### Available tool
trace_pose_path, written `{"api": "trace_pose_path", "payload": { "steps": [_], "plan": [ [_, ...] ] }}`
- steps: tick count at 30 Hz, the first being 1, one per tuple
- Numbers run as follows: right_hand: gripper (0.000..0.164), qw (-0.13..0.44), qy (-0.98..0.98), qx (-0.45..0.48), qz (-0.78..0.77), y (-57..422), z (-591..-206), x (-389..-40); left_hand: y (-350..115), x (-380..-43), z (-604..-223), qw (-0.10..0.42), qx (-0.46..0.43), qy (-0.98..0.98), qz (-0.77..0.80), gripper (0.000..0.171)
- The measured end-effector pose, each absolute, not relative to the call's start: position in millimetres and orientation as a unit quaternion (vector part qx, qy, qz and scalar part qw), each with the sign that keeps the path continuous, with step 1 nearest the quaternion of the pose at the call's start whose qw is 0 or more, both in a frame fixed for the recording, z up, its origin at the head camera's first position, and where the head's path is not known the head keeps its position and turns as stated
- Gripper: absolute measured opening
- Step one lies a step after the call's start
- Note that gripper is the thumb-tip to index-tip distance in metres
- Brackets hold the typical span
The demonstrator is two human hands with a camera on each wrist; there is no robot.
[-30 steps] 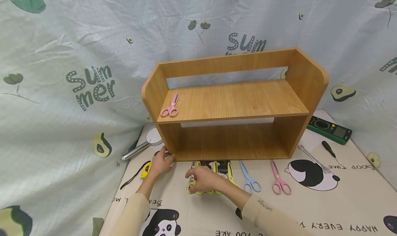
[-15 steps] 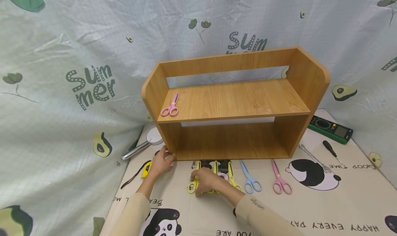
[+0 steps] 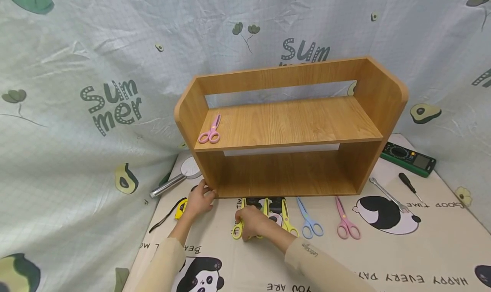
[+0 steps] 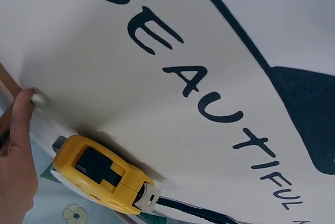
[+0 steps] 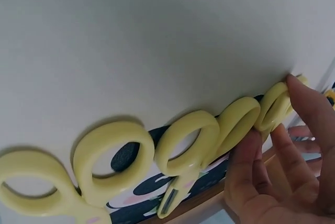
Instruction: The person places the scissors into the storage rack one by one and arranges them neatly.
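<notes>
The wooden shelf stands on the table with two tiers. My left hand holds its lower left front corner, seen also at the edge of the left wrist view. My right hand is over the row of yellow scissors in front of the shelf. In the right wrist view, its thumb and fingers pinch the ring handle of the leftmost yellow scissors. Another yellow pair lies to the right, and the one between is partly hidden by the hand. Pink scissors lie at the left of the upper tier.
Blue scissors and more pink scissors lie right of the yellow ones. Farther right are a wrench, a screwdriver and a green multimeter. A yellow tape measure and a magnifying glass lie at the left.
My right hand has come down onto the leftmost yellow scissors, shifted slightly right, and its fingers have closed in on the handle. The left hand keeps its place at the shelf corner.
</notes>
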State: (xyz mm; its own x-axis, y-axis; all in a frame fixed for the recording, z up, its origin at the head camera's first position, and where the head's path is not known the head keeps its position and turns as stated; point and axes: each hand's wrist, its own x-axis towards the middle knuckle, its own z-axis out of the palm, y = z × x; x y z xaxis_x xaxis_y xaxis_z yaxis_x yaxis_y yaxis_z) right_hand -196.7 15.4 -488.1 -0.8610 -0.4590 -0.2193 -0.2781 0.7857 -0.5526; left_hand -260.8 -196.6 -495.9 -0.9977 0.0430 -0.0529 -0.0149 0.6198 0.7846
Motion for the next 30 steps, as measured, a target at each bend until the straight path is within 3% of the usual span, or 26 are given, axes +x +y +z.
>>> {"api": "trace_pose_path", "payload": {
  "steps": [30],
  "plan": [
    [0.039,0.189,0.931,-0.156,-0.269,5.6,-484.9,-194.8,-196.9,-261.0,-496.1,0.036,0.012,0.903,0.428,0.047]
  ]
}}
